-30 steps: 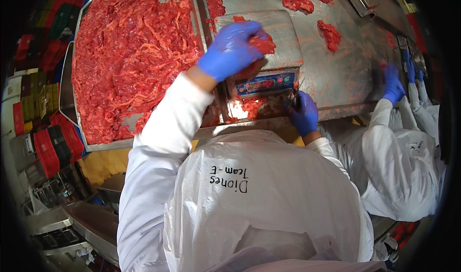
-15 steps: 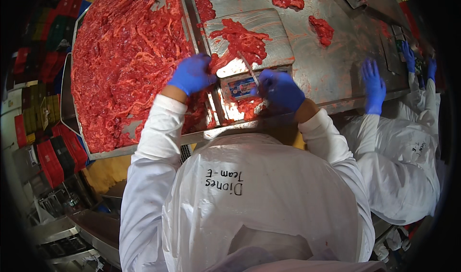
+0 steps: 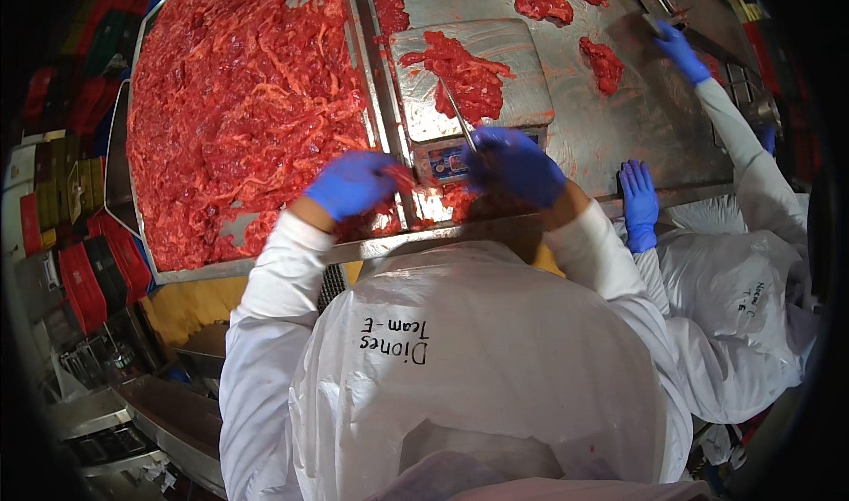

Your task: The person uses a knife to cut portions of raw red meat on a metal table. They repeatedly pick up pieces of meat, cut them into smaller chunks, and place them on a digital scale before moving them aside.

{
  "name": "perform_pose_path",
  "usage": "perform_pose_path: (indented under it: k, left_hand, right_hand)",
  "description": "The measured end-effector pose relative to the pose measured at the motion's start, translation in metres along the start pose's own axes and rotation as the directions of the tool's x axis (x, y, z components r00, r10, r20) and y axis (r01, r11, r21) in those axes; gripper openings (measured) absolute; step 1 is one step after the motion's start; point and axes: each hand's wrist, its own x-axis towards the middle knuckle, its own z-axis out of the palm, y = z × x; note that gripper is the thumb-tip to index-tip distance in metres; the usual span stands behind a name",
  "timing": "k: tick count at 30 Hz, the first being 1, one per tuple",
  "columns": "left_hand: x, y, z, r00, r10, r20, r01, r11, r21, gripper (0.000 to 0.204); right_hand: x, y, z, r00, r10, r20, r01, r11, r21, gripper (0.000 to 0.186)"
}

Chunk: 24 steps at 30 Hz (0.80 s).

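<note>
My left hand (image 3: pixel 354 185), in a blue glove, is closed on a strip of red meat (image 3: pixel 401 179) by the tray's right wall. My right hand (image 3: pixel 515 167), also gloved in blue, grips a slim metal knife (image 3: pixel 457 114), its tip pointing away over the scale. On the steel platform of the scale (image 3: pixel 522 68) lies a spread pile of raw meat (image 3: pixel 464 81). The scale's display (image 3: pixel 447 162) faces me, partly covered by my right hand. To the left, a large tray (image 3: pixel 361 32) holds a thick layer of meat strips.
Several meat portions (image 3: pixel 543 3) lie on the steel table (image 3: pixel 584 116) beyond and right of the scale. A co-worker's gloved hand (image 3: pixel 640 202) rests at the table's edge, the other (image 3: pixel 681 52) reaches farther in. Red crates (image 3: pixel 84 284) stand at the left.
My left hand has drawn back from the scale toward me, with a meat strip in its fingers. The co-worker's hands have shifted. A gloved hand over the tray's far end has left view.
</note>
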Motion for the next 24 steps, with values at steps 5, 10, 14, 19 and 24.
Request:
perform_pose_path:
  k: [5, 10, 14, 19, 24]
  left_hand:
    - [-0.045, -0.112, -0.094, 0.702, -0.025, -0.712, 0.423, 0.818, 0.388, 0.038]
    - [0.012, -0.073, -0.093, 0.429, 0.255, -0.867, 0.005, 0.959, 0.284, 0.066]
    - [0.095, 0.043, -0.038, 0.650, 0.538, -0.537, -0.196, 0.802, 0.565, 0.081]
    - [0.083, 0.078, -0.020, 0.819, 0.534, -0.210, -0.568, 0.701, -0.432, 0.068]
    - [0.042, -0.018, -0.024, 0.909, 0.082, -0.408, 0.093, 0.916, 0.391, 0.020]
  right_hand:
    - [-0.072, 0.051, -0.039, 0.906, -0.384, -0.179, 0.422, 0.860, 0.286, 0.034]
    - [-0.077, 0.024, -0.057, 0.884, -0.376, -0.279, 0.425, 0.894, 0.143, 0.049]
    - [-0.016, -0.009, -0.026, 0.922, -0.378, -0.083, 0.371, 0.925, -0.088, 0.043]
    - [0.018, -0.017, -0.016, 0.831, -0.483, -0.277, 0.465, 0.875, -0.134, 0.032]
    - [-0.013, 0.060, -0.061, 0.863, -0.429, -0.267, 0.417, 0.903, -0.103, 0.025]
